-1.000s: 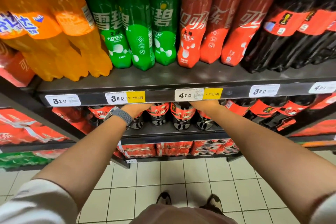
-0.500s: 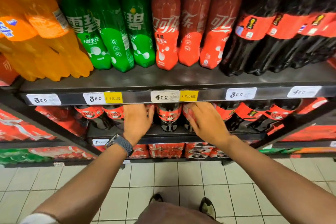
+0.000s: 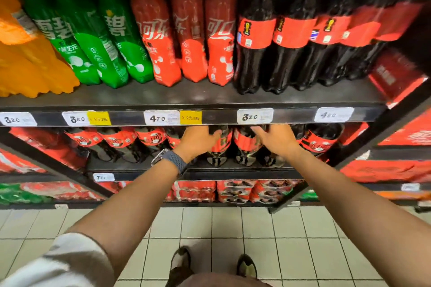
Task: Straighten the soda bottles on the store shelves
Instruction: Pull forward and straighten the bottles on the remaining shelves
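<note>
Dark cola bottles with red labels stand in a row on the middle shelf (image 3: 233, 170), under the price-tag rail. My left hand (image 3: 198, 141), with a grey watch on its wrist, curls its fingers round the shoulder of one cola bottle (image 3: 219, 149). To the right of it stands a second cola bottle (image 3: 245, 147). My right hand (image 3: 276, 141) lies with spread fingers against the bottles just right of that one, and its palm hides the bottle behind it. Both hands reach in below the rail, so the bottle caps are out of sight.
The upper shelf (image 3: 186, 98) carries orange, green, red-wrapped and dark cola bottles (image 3: 254, 53). Price tags line its front rail (image 3: 210, 117). Red multipacks (image 3: 235, 191) fill the bottom shelf. A slanted black shelf post (image 3: 373, 133) is at the right. My shoes stand on white floor tiles.
The view and both hands have shifted right along the middle shelf. My left hand has moved from the earlier bottles onto another cola bottle, and my right hand has spread over bottles further right.
</note>
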Motion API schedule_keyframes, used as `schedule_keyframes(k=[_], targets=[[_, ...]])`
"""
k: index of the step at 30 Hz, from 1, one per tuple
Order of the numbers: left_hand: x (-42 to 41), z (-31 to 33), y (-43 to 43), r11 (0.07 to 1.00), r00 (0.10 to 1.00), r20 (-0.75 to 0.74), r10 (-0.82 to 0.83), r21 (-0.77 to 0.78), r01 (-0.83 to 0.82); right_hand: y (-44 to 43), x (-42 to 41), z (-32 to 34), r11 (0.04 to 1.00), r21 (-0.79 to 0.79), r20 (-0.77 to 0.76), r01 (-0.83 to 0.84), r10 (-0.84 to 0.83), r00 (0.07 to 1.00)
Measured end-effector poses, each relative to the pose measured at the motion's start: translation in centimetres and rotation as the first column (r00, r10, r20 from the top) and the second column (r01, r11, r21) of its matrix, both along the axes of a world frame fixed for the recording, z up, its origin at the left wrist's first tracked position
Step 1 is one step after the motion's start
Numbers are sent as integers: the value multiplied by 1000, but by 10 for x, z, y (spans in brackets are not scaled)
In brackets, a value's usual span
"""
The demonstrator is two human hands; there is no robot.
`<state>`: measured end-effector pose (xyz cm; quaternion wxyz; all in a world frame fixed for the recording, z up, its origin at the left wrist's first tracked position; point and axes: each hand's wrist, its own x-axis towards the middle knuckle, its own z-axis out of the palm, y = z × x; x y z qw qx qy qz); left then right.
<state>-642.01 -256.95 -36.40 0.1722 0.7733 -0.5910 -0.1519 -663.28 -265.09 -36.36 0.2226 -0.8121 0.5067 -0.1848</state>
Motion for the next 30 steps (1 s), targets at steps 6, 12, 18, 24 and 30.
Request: schedule_keyframes(k=[6,12,18,24,30], targets=[[-9,0,-12,976,989,31,148,156,-151,-15,9,-2,994,103,-133,-20,34,990],[-26,6,-12,968,959,-137,250,6,-251,-21,5,2,979,205,-310,-11,75,948],[-19,9,-16,967,974,-47,222,137,-214,-26,3,-1,986,104,-376,-132,162,912],[-7,13,-13,936,985,-55,166,323,-140,-25,2,-3,962,271,-173,-41,91,981],[-13,14,-22,980,963,-219,155,156,-123,-28,-5,1,928,373,-93,0,38,995]])
